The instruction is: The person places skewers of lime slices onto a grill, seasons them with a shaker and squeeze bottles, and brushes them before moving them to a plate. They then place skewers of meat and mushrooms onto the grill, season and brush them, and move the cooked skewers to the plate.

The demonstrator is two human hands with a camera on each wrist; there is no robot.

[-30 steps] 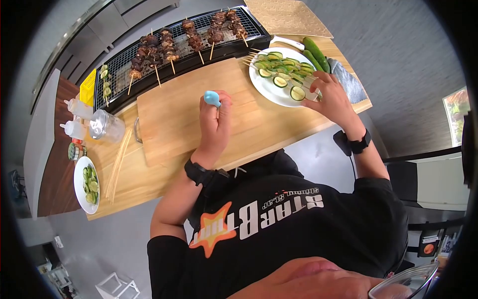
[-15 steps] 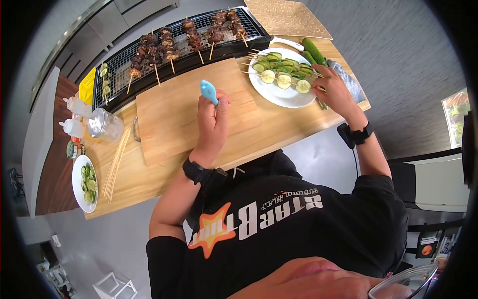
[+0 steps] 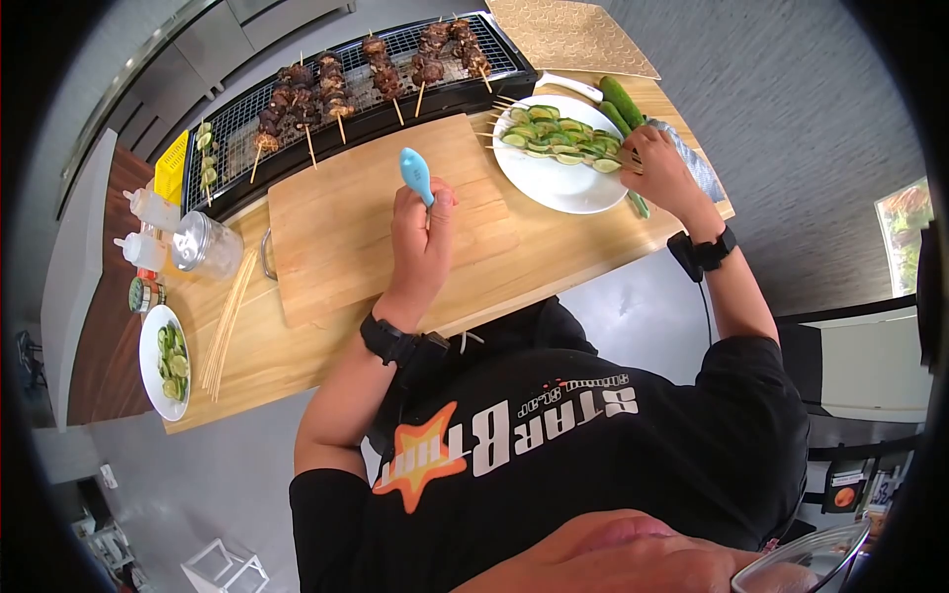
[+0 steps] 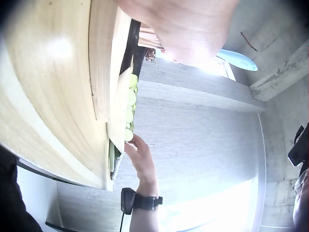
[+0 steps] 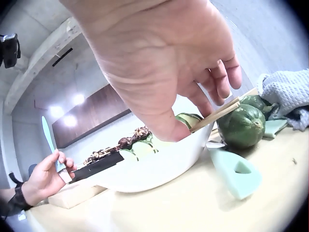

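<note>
My left hand [image 3: 423,237] holds a brush upright over the cutting board [image 3: 366,227], its light blue handle [image 3: 415,176] pointing up. In the right wrist view the brush's pale head [image 5: 65,176] shows below the fist. At the right, my right hand [image 3: 664,170] pinches the stick end of the nearest cucumber skewer [image 3: 568,158] on a white plate [image 3: 563,190]. That skewer's slices stand tilted, close against several more cucumber skewers [image 3: 554,127]. From the right wrist view, my thumb and fingers meet near the bundled stick ends [image 5: 222,113] at the plate's rim.
Behind the board, a grill [image 3: 356,133] carries several meat skewers and one vegetable skewer. Whole cucumbers [image 3: 620,102], a cloth [image 3: 698,163] and a pale green handle [image 5: 236,174] lie beside the plate. Bare sticks [image 3: 227,326], bottles [image 3: 148,252], a jar [image 3: 208,245] and a small plate [image 3: 148,366] are left.
The near cucumber skewer was first lifted at the plate's near side, then turned, and now lies farther back against the others. My right hand moved with it; the brush tilted slightly leftward.
</note>
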